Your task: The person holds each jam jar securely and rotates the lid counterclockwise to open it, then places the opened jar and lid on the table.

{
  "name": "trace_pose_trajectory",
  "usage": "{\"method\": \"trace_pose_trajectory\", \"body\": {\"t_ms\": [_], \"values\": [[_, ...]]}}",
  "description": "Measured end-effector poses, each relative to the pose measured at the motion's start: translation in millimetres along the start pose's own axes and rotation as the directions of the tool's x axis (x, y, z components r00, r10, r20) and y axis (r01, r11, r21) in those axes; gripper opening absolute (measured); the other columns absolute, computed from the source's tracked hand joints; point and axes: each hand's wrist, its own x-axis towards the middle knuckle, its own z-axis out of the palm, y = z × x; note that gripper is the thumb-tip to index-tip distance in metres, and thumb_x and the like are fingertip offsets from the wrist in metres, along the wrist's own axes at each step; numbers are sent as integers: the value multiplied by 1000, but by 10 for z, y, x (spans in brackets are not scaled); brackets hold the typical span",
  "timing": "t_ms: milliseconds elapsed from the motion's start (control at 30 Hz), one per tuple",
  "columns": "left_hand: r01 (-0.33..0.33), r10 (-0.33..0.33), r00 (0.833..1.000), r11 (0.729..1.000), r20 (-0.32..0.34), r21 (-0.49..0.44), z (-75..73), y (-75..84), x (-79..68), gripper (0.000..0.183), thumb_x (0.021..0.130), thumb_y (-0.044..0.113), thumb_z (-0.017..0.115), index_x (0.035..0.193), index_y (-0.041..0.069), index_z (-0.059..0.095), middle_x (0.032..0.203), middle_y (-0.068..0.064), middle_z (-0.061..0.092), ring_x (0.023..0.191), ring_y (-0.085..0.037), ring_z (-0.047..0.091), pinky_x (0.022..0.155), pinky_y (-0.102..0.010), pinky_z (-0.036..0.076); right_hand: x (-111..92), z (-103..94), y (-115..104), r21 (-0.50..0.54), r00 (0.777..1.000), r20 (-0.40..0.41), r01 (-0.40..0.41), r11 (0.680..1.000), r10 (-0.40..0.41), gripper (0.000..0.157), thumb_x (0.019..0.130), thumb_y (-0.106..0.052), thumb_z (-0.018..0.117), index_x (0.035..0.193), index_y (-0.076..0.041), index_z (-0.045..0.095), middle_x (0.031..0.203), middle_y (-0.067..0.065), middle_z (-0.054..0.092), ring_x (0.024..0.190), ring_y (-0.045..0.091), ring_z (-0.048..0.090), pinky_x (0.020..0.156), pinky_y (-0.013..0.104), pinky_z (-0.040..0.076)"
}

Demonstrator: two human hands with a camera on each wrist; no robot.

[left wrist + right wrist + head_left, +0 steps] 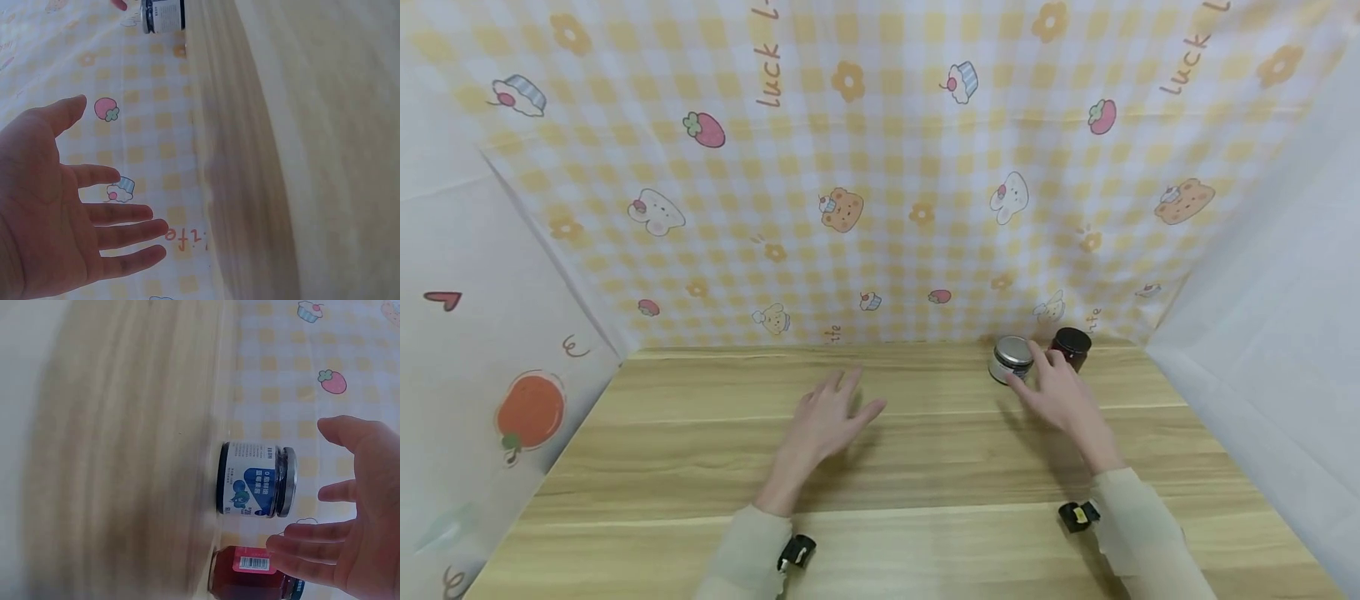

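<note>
A glass jar with a silver lid (1013, 351) stands upright near the back edge of the table; its white and blue label (253, 481) carries a blueberry picture. To its right is a second jar (1071, 346) with a black lid, dark red contents and a pink barcode label (253, 560). My right hand (1060, 396) reaches toward the silver-lidded jar, thumb and fingers spread around its near side without a visible grip. Over the middle of the table, my left hand (829, 421) hovers with spread fingers and holds nothing.
The wooden table (700, 467) meets a yellow checked cloth (887, 150) hanging behind it. White cloth walls (1262, 275) close off both sides. A small black device (1078, 517) sits at each wrist, over pale sleeves (1150, 533).
</note>
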Motion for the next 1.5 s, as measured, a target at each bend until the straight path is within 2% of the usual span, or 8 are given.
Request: {"method": "trace_pose_trajectory", "body": {"t_ms": [400, 600, 867, 1100, 1333, 1500], "values": [[-10, 10, 1000, 998, 10, -62, 71, 160, 125, 78, 100, 63, 47, 157, 10, 36, 154, -27, 39, 140, -47, 38, 111, -63, 29, 161, -28, -20, -50, 998, 55, -38, 998, 40, 85, 102, -63, 42, 157, 0, 26, 136, 43, 38, 114, 58, 52, 82, 67, 46], [-17, 20, 999, 997, 30, -77, 74, 265, 183, 80, 100, 64, 44, 157, 10, 34, 153, -29, 38, 138, -48, 39, 110, -63, 31, 237, -15, -11, -57, 997, 54, -44, 997, 47, 83, 101, -62, 44, 155, 0, 30, 136, 44, 38, 116, 59, 50, 84, 68, 46], [-3, 10, 998, 993, 62, -117, 203, 313, 270, 82, 100, 67, 40, 159, 12, 31, 154, -26, 38, 139, -46, 39, 109, -61, 34, 315, 23, 23, -56, 997, 61, -35, 998, 38, 78, 101, -58, 48, 152, 0, 34, 133, 43, 41, 111, 58, 53, 81, 66, 47], [7, 4, 997, 988, 75, -153, 263, 378, 315, 82, 99, 68, 40, 159, 12, 31, 155, -26, 37, 140, -46, 38, 109, -63, 33, 381, 45, 49, -67, 997, 57, -54, 996, 58, 82, 100, -62, 47, 152, 1, 35, 135, 43, 39, 113, 59, 52, 83, 66, 47], [-3, 21, 996, 981, 91, -192, 311, 466, 340, 84, 99, 70, 38, 159, 12, 30, 156, -25, 36, 140, -45, 37, 109, -64, 33, 472, 24, 62, -83, 992, 97, -70, 994, 78, 90, 98, -70, 42, 148, 4, 39, 137, 44, 38, 117, 58, 50, 86, 67, 46], [-1, 24, 995, 976, 101, -218, 361, 507, 366, 81, 100, 67, 40, 159, 11, 30, 156, -24, 36, 141, -45, 37, 109, -64, 33, 514, 21, 66, -95, 993, 99, -58, 994, 67, 81, 99, -61, 49, 144, 6, 44, 135, 43, 41, 116, 57, 51, 85, 67, 47]]}}
